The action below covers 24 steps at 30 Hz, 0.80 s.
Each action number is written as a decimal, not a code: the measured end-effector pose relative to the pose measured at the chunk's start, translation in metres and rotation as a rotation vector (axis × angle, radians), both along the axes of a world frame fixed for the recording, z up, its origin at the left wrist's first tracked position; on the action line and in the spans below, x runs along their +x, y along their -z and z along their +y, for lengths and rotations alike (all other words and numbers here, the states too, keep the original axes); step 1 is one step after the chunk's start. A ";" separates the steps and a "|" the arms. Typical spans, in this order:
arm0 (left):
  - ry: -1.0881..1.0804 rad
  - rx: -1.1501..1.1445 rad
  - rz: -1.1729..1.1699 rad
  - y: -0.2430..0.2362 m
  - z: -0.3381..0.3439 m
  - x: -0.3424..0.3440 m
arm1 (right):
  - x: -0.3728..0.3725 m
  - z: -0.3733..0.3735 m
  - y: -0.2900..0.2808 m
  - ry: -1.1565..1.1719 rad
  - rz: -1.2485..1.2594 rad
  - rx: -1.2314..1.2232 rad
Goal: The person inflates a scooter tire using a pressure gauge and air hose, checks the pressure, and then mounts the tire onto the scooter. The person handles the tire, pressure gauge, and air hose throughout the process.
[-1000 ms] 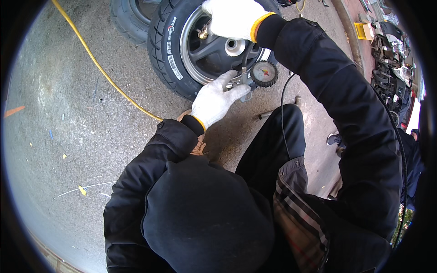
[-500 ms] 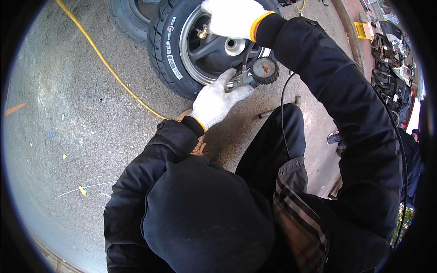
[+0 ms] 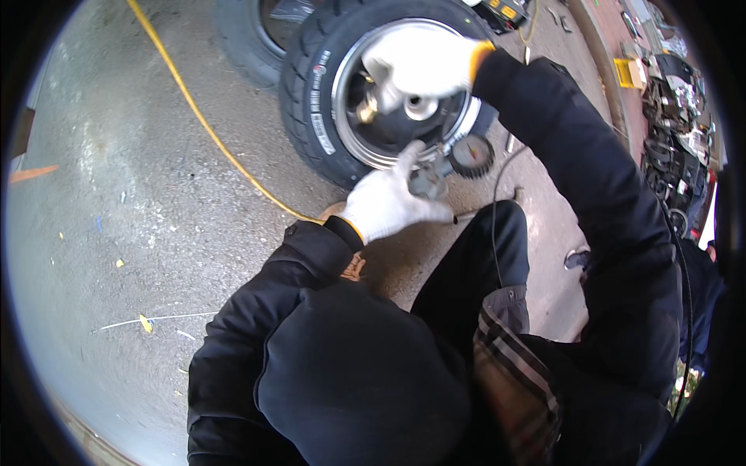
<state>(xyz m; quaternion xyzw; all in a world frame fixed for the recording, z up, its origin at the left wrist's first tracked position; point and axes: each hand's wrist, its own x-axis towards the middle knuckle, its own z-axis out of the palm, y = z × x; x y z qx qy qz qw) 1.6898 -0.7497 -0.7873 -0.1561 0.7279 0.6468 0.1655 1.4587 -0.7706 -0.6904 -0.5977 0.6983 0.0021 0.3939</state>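
Showing thumb and forefinger spread, the left grip (image 3: 392, 200) has the body of the gauge (image 3: 472, 158) between them, by the near right rim of the wheel (image 3: 309, 109) — whether clasped, I cannot tell. Farther off, the right grip (image 3: 423, 64) curls beside a brass fitting (image 3: 367, 109) — blur hides any hold.

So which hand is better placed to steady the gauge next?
Likely the left hand: it is close beside the gauge, while the right hand is farther up, over the wheel near the brass fitting.
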 end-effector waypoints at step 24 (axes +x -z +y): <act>-0.677 -0.877 -0.273 0.072 -0.192 0.229 | -0.122 0.102 0.062 1.258 -0.335 -0.549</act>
